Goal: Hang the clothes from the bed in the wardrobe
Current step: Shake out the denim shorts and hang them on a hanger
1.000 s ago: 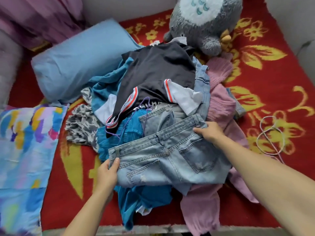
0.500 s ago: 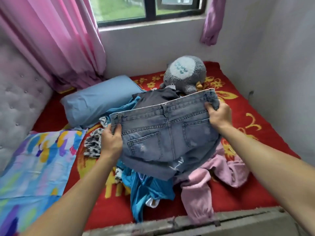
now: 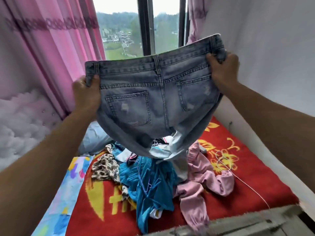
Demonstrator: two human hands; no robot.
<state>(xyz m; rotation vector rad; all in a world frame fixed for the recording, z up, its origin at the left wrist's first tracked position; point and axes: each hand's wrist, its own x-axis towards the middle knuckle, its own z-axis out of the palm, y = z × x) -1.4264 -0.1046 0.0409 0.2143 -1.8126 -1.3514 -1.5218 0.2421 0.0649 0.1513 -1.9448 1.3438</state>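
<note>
A pair of faded blue jeans [image 3: 153, 99] hangs in the air in front of the window, back pockets facing me. My left hand [image 3: 86, 94] grips the waistband's left end and my right hand [image 3: 221, 68] grips its right end, held a little higher. The legs trail down to the clothes pile on the bed. That pile holds a teal garment [image 3: 150, 183], a pink garment [image 3: 201, 181] and a leopard-print piece [image 3: 105, 166]. No wardrobe is in view.
The bed has a red blanket with yellow flowers [image 3: 255, 184]. A white cord [image 3: 226, 166] lies on it at the right. A colourful cloth [image 3: 68, 189] covers the left edge. Pink curtains [image 3: 51, 57], a padded headboard [image 3: 22, 125] and a white wall [image 3: 272, 48] surround the bed.
Both hands have lifted the jeans from the pile up to window height. The view has tilted upward with them.
</note>
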